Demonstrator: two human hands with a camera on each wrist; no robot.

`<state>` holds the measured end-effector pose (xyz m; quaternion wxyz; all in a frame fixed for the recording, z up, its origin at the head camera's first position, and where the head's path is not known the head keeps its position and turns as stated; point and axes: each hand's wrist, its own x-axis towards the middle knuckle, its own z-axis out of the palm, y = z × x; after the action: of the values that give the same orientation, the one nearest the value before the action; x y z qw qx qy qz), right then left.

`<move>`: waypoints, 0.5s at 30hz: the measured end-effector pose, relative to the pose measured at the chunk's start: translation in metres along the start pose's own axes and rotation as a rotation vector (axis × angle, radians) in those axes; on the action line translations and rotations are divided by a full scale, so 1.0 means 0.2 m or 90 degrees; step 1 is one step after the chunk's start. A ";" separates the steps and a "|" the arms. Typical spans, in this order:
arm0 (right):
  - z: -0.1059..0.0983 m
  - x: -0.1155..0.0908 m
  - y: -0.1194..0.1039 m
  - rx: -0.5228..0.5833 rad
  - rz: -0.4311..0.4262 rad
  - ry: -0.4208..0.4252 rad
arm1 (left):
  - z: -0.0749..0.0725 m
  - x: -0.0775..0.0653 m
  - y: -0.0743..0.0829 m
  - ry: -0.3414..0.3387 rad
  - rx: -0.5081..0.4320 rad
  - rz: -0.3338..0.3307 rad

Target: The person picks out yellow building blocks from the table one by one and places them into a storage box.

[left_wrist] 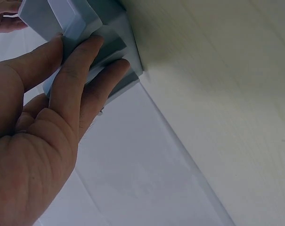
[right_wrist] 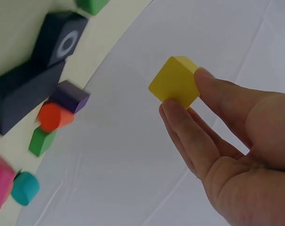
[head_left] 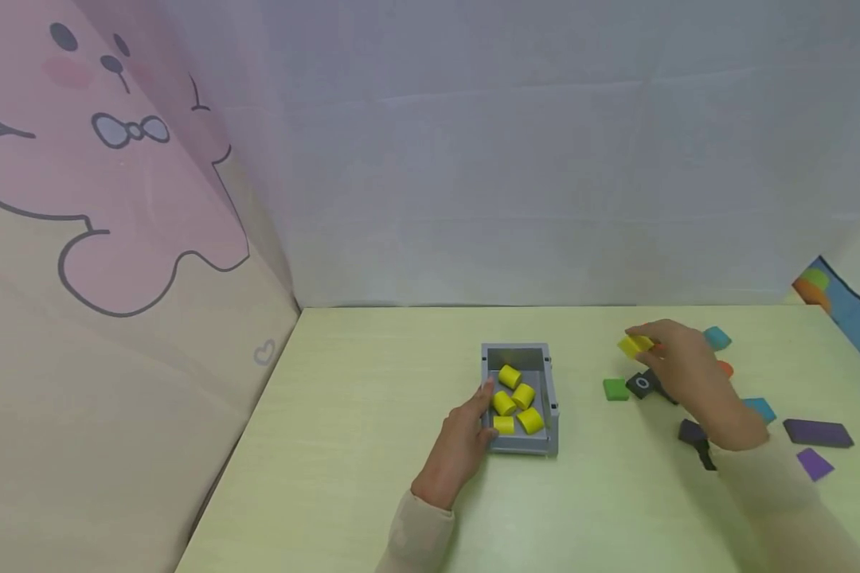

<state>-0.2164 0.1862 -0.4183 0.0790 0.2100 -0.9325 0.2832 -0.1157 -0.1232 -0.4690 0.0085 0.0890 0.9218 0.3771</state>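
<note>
A grey open-topped box (head_left: 553, 430) stands on the table with several yellow cylinders (head_left: 523, 395) lying inside. My left hand (head_left: 460, 442) grips the box by its left side; in the left wrist view, its thumb and fingers (left_wrist: 69, 89) pinch a raised part of the grey box (left_wrist: 111, 28). Off to the right, my right hand (head_left: 688, 374) holds a yellow block (head_left: 632, 345) above the table between thumb and fingertips. The right wrist view shows this yellow block (right_wrist: 172, 82) tilted, with a flat squarish face.
Below and around my right hand lie a green block (head_left: 615, 389), a black block with a white ring (head_left: 642, 383), another dark block (head_left: 692, 432), teal and blue pieces, and a long dark purple block (head_left: 818, 433). A smaller purple piece (head_left: 815, 464) is near the right. Hanging cloth (head_left: 473, 199) borders the table's back.
</note>
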 end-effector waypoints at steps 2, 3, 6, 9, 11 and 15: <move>0.02 0.02 -0.04 0.013 0.000 -0.013 | 0.00 0.00 0.00 0.000 -0.002 -0.003; 0.02 0.03 -0.06 0.016 0.000 -0.021 | 0.00 0.00 0.00 0.000 -0.002 -0.005; 0.05 0.05 -0.11 0.026 -0.007 -0.026 | 0.00 0.00 0.00 -0.001 -0.001 -0.011; 0.09 0.07 -0.15 0.031 -0.026 -0.021 | 0.01 0.00 0.00 0.001 0.001 -0.012; 0.11 0.08 -0.17 0.035 -0.037 -0.015 | 0.01 0.00 0.00 0.001 0.001 -0.013; 0.15 0.10 -0.22 0.036 -0.056 -0.012 | 0.01 0.01 0.00 0.001 -0.003 -0.014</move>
<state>-0.2158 0.1288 -0.4152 0.0766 0.2554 -0.9147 0.3038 -0.1167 -0.1220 -0.4702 0.0121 0.0785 0.9220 0.3789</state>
